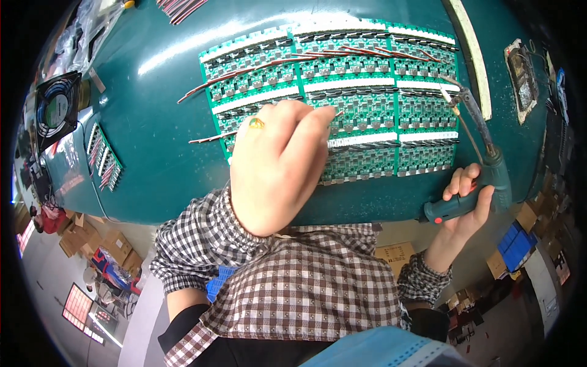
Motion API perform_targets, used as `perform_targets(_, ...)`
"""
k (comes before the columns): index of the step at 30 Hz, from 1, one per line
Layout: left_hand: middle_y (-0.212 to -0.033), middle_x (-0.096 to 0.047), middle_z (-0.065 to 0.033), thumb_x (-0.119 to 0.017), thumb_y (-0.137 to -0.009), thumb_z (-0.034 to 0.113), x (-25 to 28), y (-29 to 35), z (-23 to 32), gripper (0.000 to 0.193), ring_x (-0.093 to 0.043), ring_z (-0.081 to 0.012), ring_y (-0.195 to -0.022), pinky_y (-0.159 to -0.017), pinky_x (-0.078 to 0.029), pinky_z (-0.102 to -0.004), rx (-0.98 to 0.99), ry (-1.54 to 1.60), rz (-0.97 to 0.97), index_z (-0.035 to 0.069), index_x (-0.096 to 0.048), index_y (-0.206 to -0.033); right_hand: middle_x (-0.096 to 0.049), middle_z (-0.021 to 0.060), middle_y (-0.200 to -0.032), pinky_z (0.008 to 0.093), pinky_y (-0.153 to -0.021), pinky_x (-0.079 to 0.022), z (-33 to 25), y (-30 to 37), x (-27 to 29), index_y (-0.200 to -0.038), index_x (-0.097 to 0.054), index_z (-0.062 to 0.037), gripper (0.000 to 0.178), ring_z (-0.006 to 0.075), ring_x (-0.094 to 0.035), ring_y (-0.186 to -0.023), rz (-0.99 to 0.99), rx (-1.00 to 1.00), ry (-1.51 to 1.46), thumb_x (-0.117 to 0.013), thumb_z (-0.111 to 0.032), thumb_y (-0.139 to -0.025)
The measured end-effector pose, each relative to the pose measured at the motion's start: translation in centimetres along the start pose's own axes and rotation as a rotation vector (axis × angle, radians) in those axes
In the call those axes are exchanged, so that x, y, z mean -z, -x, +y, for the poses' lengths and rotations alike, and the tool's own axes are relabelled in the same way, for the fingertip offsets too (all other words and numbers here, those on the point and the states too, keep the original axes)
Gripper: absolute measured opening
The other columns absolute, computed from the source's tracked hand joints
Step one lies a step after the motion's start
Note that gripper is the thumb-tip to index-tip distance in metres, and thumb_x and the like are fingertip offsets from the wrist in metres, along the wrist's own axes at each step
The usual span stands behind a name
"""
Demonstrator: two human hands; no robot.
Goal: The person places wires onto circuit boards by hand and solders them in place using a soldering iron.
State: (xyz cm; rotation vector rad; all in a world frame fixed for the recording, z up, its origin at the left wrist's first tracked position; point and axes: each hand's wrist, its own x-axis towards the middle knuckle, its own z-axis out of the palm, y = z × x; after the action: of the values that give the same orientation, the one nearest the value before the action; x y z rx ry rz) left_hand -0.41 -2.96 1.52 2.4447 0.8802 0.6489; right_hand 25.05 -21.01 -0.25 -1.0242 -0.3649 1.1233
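A grid of green circuit boards (422,110) with white connector strips lies on the table before me. Above its middle, my left hand (281,162) is closed in a pinch, palm down, with a ring on one finger. Thin red and black wire (211,140) runs in beneath this hand from the left, and a short end shows by the fingertips; the palm side is hidden. At the right, my right hand (468,202) grips the green pistol handle of a soldering gun (498,180). Its metal tip points up-left over the boards' right edge. More red and black wires (263,66) lie across the upper rows.
The green table (159,177) carries a small separate board (104,158) and a black fan (58,111) at the left. A wire bundle (180,9) lies at the far edge. To the right are a pale strip (471,58) and a worn soldering tray (521,79).
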Motion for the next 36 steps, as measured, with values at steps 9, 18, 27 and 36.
perform_targets(9, -0.076, -0.052, -0.0089, -0.067, -0.071, 0.002, -0.5, -0.9, 0.7, 0.016, -0.052, -0.0289, -0.07, -0.062, -0.042, -0.0374, 0.128, -0.062, -0.049, 0.007, -0.057, -0.083, -0.053, 0.007, -0.08, 0.0305, -0.063, -0.056, -2.8, 2.1, 0.5, -0.107, -0.049, 0.0024, 0.039, 0.0192, -0.056, -0.079, 0.218, 0.231, 0.113, -0.055, -0.034, -0.093)
perform_targets(18, -0.074, -0.052, -0.0072, -0.065, -0.072, -0.001, 0.1, -0.4, 1.5, 0.013, -0.052, -0.025, -0.066, -0.061, -0.04, -0.0355, 0.09, -0.014, -0.041, 0.006, -0.056, -0.081, -0.065, 0.0166, -0.101, 0.0345, -0.072, -0.056, -7.5, 1.5, 3.5, -0.104, -0.061, 0.0062, 0.02, 0.026, -0.067, -0.088, 0.651, 0.828, 1.606, -0.052, -0.006, -0.092)
perform_targets(27, -0.074, -0.055, -0.0087, -0.065, -0.074, 0.001, -0.5, -1.3, 0.5, 0.012, -0.054, -0.0279, -0.069, -0.061, -0.04, -0.0384, 0.148, 0.017, -0.062, 0.006, -0.055, -0.079, -0.064, 0.011, -0.084, 0.0311, -0.058, -0.059, -6.1, 1.6, 1.0, -0.103, -0.059, 0.0052, 0.025, 0.0231, -0.068, -0.074, 0.62, 0.445, 0.372, -0.06, -0.016, -0.09)
perform_targets(36, -0.074, -0.054, -0.0082, -0.066, -0.071, 0.003, -0.7, -1.4, -0.3, 0.014, -0.056, -0.0273, -0.066, -0.058, -0.042, -0.0382, 0.078, 0.046, -0.027, 0.006, -0.055, -0.08, -0.057, 0.0087, -0.083, 0.029, -0.055, -0.057, -3.0, 4.4, -1.7, -0.107, -0.05, 0.0037, 0.038, 0.0212, -0.063, -0.078, 0.222, 0.148, -0.021, -0.051, -0.032, -0.095)
